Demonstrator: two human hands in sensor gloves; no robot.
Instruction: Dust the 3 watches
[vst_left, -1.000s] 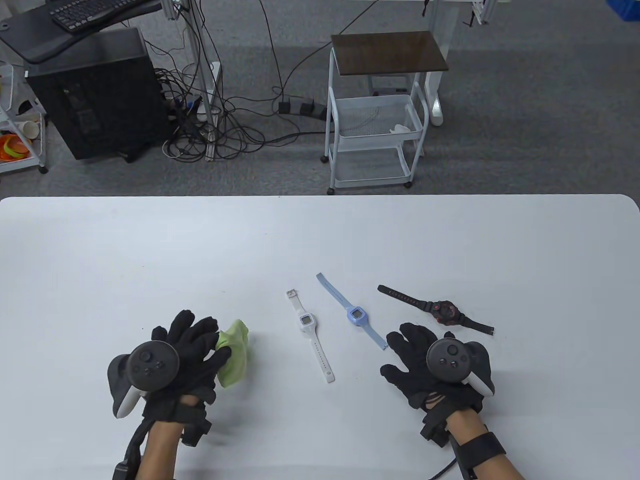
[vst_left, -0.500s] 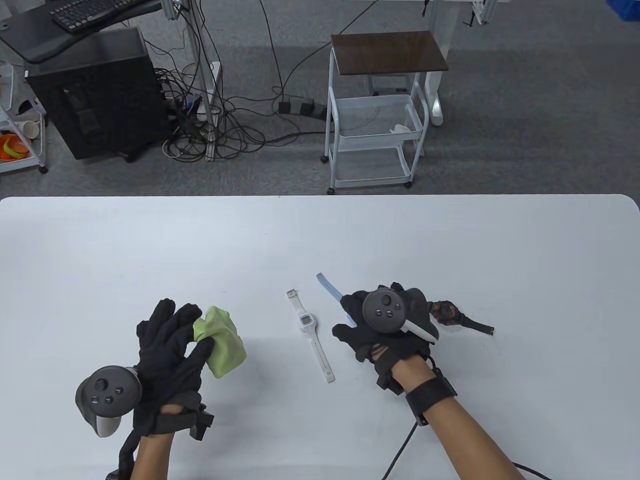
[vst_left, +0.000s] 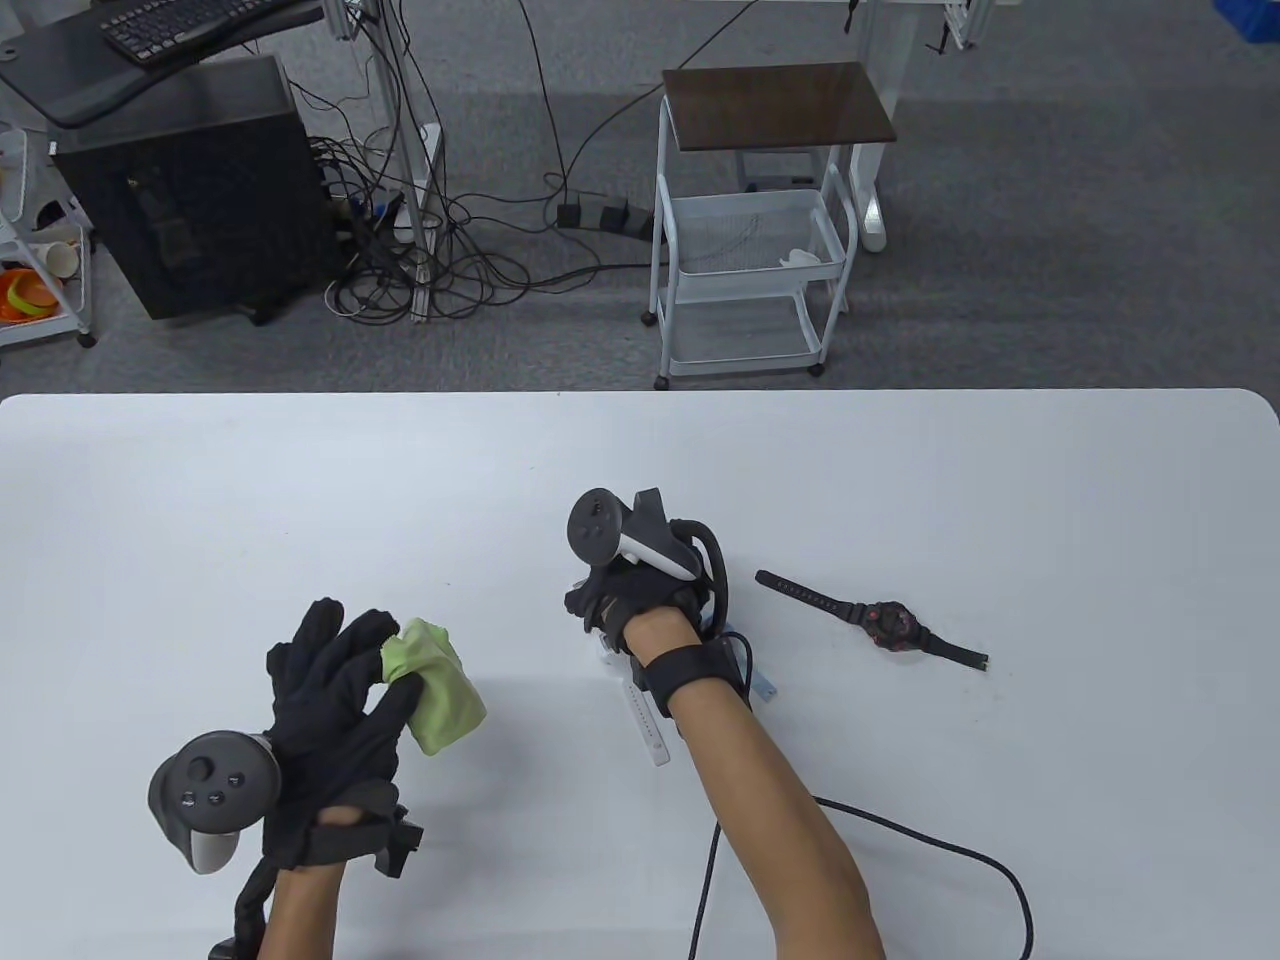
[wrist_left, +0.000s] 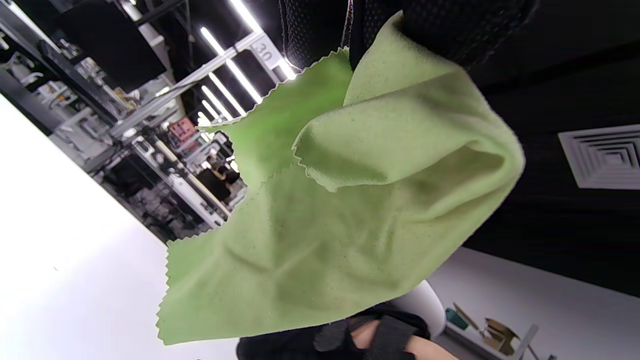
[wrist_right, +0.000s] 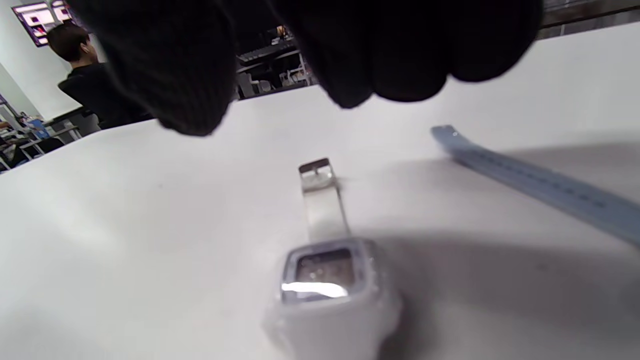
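Observation:
Three watches lie on the white table (vst_left: 300, 480). The white watch (vst_left: 648, 728) is partly covered by my right hand (vst_left: 625, 600), which hovers just above it. In the right wrist view the watch face (wrist_right: 327, 280) sits below the loosely curled fingertips (wrist_right: 165, 65), which hold nothing. The blue watch (vst_left: 765, 690) is mostly hidden under my right forearm; its strap (wrist_right: 540, 187) shows beside the white one. The black watch (vst_left: 890, 625) lies free to the right. My left hand (vst_left: 330, 690) pinches a green cloth (vst_left: 435, 685) between thumb and fingers, and the cloth (wrist_left: 350, 200) hangs clear of the table.
A black cable (vst_left: 900, 830) trails across the table near the front right. Beyond the far edge stand a white wire cart (vst_left: 750, 250) and a computer tower (vst_left: 190, 190) with tangled cords. A person (wrist_right: 85, 75) shows in the background.
My right hand has swept left, from beside the black watch, across the blue one, to above the white watch. The left hand raised the cloth, then stayed almost still.

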